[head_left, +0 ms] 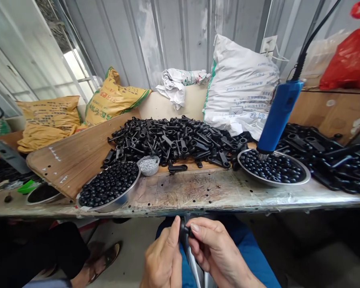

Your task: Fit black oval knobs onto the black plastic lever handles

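While the workbench point(198, 192) stretches across the view, a heap of black plastic handles point(174, 142) covers its middle, with a white sack point(240, 84) behind and a blue power tool point(277, 116) standing in the right metal bowl point(303, 178) of black balls. A second bowl of balls point(108, 186) sits at left beside a tiny dish of silver bits point(149, 164). Below the bench edge, the left hand point(163, 260) and right hand point(216, 252) meet, fingertips pinched closed around a small black knob point(185, 231) atop a metal rod point(195, 268).
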`<state>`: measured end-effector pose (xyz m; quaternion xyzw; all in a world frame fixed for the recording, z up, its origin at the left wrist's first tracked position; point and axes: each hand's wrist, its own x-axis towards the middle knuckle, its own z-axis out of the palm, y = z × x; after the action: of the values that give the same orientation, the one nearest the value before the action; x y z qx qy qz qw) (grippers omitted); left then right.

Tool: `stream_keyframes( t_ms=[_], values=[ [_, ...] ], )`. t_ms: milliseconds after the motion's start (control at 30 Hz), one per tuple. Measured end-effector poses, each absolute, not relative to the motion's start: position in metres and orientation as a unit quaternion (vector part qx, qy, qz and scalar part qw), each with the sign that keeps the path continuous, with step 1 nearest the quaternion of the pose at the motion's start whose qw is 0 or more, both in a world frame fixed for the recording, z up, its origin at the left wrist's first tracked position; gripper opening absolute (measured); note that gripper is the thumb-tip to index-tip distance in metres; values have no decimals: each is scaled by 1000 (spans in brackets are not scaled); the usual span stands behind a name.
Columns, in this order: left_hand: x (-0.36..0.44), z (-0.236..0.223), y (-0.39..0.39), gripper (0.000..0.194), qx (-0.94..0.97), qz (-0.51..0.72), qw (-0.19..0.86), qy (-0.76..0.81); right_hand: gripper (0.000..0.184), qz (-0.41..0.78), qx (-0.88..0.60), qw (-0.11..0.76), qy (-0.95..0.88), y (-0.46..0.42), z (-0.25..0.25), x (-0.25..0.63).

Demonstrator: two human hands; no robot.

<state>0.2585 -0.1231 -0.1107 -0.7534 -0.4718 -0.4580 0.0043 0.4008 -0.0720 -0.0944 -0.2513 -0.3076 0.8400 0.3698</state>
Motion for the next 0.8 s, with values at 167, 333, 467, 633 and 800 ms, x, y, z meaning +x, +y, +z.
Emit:
stream_keyframes(
  t_ms=[167,333,467,633,800],
  values=[
    [250,-116,-113,51,-785,-418,-37,-455,41,844,-312,342,-271,-63,-96,401],
    [258,-133,-94,45,-768,-423,-81,-473,44,837,-349,351,-235,-53,-105,411],
    [264,-146,-81,43,-779,-408,-112,-463,40,835,-366,354,-210,-46,-125,420],
    [281,-161,-71,47,-818,-366,-84,-436,36,833,-363,363,-206,-37,-145,435],
    [317,-186,-60,54,-819,-346,-84,-450,33,793,-344,433,-255,-34,-137,492]
  ],
)
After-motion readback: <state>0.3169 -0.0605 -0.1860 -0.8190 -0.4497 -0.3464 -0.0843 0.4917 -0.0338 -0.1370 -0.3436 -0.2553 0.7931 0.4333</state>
